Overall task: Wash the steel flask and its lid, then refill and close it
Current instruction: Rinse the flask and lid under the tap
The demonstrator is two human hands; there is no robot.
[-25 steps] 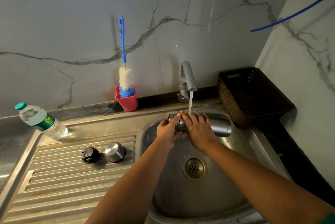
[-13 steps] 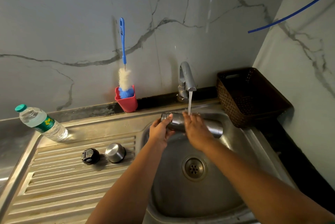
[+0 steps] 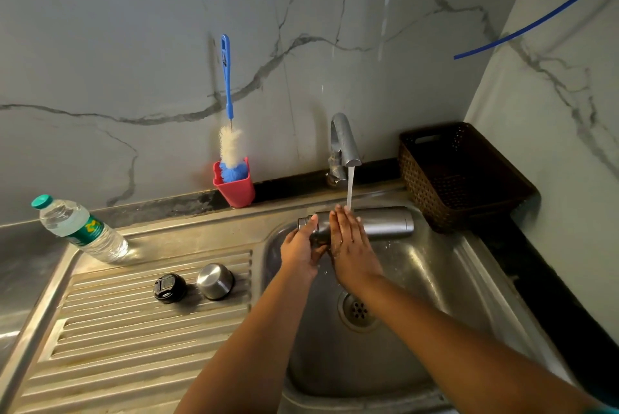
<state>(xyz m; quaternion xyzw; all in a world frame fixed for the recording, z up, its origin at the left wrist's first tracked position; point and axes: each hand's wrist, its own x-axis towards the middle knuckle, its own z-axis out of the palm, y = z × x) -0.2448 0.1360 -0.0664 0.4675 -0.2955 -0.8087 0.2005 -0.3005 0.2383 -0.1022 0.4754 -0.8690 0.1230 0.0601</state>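
Note:
The steel flask [image 3: 385, 221] lies sideways over the sink basin [image 3: 418, 279], its open neck to the left, under water running from the tap [image 3: 343, 142]. My left hand [image 3: 299, 251] grips the flask near its neck from below. My right hand [image 3: 351, 246] lies flat with straight fingers across the flask's middle, in the stream. On the ribbed drainboard [image 3: 117, 330] to the left sit the black inner lid [image 3: 169, 288] and the steel cap [image 3: 215, 280].
A clear plastic water bottle [image 3: 78, 229] with a green cap lies at the drainboard's back left. A blue bottle brush [image 3: 229, 132] stands in a red cup [image 3: 236, 187] against the wall. A brown woven basket [image 3: 459, 175] sits right of the tap.
My right hand has slid along the flask and its fingers have straightened. The flask sits a little further right under the stream. The lids have not moved.

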